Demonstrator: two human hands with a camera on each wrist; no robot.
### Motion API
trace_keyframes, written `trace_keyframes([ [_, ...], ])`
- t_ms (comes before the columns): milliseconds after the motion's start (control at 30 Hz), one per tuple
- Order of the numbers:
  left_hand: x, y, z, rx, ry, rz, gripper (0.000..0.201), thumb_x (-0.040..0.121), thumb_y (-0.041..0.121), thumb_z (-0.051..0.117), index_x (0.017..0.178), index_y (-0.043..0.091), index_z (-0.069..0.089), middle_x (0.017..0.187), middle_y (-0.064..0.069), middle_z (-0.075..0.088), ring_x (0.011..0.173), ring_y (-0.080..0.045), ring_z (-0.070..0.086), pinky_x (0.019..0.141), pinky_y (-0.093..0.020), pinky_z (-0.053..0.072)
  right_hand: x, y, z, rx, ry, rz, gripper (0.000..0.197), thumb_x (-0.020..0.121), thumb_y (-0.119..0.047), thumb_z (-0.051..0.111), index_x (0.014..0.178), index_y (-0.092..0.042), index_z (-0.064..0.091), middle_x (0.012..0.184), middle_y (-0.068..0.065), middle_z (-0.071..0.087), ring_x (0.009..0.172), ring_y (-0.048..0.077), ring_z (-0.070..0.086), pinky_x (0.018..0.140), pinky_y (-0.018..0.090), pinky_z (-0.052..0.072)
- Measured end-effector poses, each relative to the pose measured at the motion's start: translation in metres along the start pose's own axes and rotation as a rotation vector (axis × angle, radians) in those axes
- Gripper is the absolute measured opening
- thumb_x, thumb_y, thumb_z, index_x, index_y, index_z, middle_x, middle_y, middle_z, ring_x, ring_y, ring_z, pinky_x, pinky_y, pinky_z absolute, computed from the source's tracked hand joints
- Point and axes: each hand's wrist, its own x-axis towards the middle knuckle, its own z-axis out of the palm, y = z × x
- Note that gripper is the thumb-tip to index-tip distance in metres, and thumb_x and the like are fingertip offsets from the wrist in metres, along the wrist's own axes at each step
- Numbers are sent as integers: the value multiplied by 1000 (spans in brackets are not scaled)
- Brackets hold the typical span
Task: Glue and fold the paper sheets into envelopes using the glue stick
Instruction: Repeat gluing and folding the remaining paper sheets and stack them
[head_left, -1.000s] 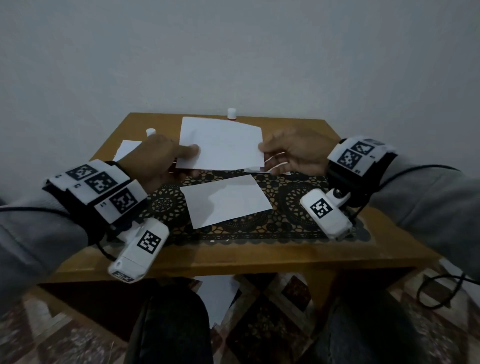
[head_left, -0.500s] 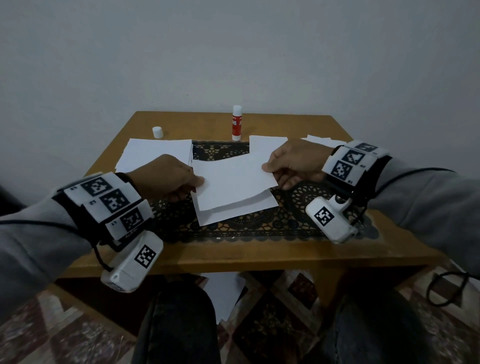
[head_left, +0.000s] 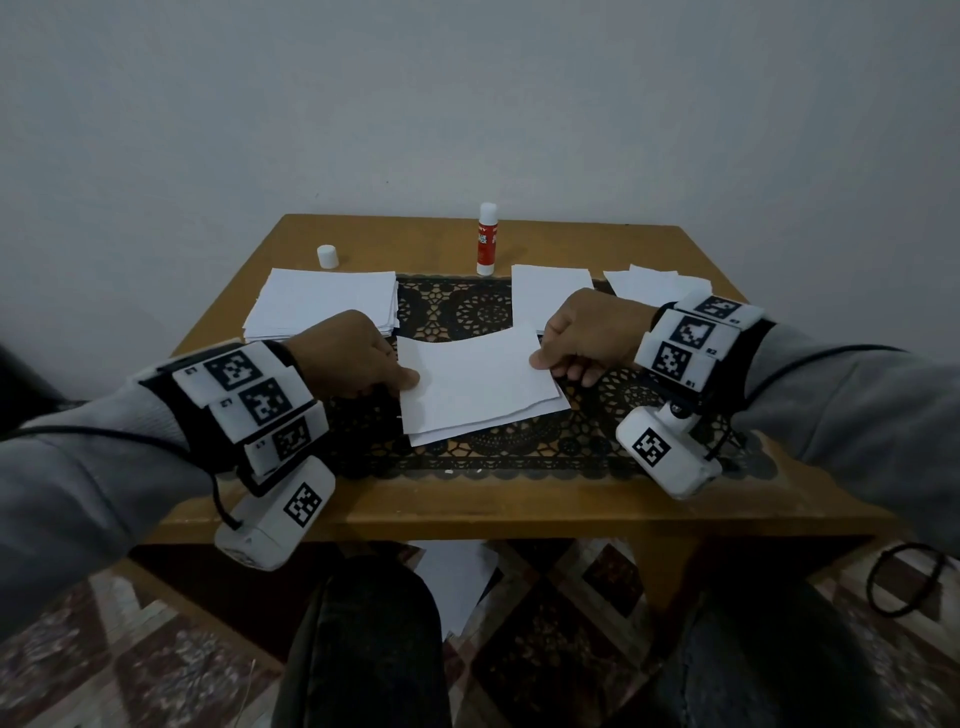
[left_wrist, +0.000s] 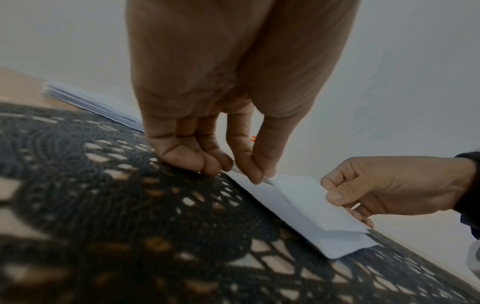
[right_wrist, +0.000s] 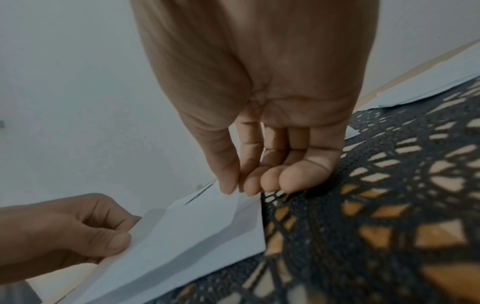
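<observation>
Wooden surface (head_left: 649, 512) under a black lace mat (head_left: 467, 312), against a plain grey wall; glue stick (head_left: 487, 239) upright at the far edge. Paper sheet (head_left: 475, 376) light, limp, easily creased, hence best taken at opposite edges; folded over its lower half on the mat. Left hand (head_left: 345, 353) pinching the left edge between thumb and forefinger; right hand (head_left: 592, 332) pinching the right edge likewise, remaining fingers curled.
</observation>
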Motion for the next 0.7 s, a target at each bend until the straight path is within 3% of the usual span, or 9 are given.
trace_keyframes([
  [233,2,-1,2,45,-10,-3,37,80,29,74,87,-7,72,81,-17,62,69,-19,50,61,-27,37,0,1,1,-28,12,-7,19,85,-14,73,73,-2,64,70,9,64,58,15,55,58,27,54],
  [500,1,1,5,91,-2,28,27,79,31,74,74,5,74,84,-17,68,64,-13,50,60,-25,38,0,1,5,-78,35,-11,20,85,-14,73,71,-2,63,70,9,63,60,16,55,57,26,52],
  [700,4,1,8,167,-1,48,28,78,32,75,64,9,68,67,-5,60,61,-11,48,53,-23,34,5,-1,11,-260,67,-56,22,83,-17,74,72,-1,64,68,11,63,64,22,58,63,30,55],
])
